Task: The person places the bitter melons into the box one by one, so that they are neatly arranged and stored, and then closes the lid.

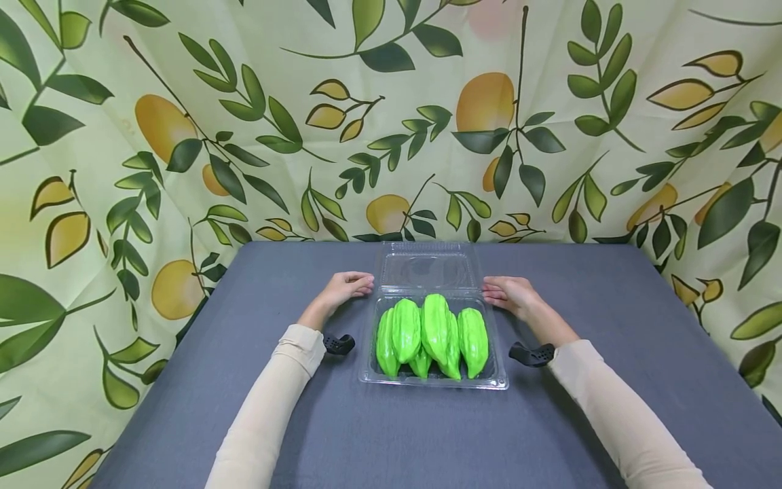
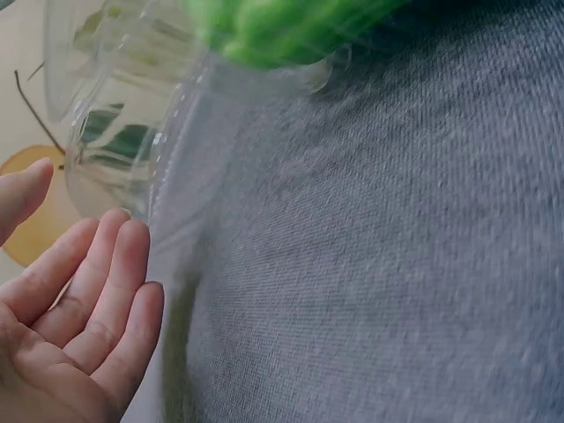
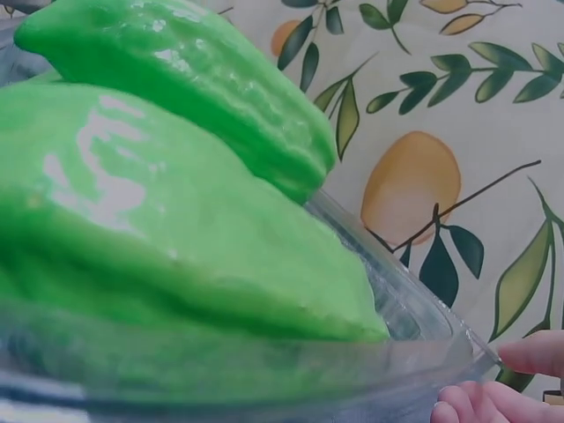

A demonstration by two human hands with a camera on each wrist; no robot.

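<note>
A clear plastic clamshell box lies open on the table, its lid folded back at the far side. Several glossy bright green, ridged, pointed vegetables fill its base, some on top of others. To the left of the hinge is my left hand, its fingers loosely extended and holding nothing. The left wrist view shows those fingertips close to the lid's edge. My right hand is at the right end of the hinge. In the right wrist view its thumb is at the box's corner; contact is unclear.
The box stands on a dark grey cloth-covered table. Behind and beside it hangs a leaf-and-fruit patterned curtain. A black wrist device sits by the left cuff, another black device by the right cuff.
</note>
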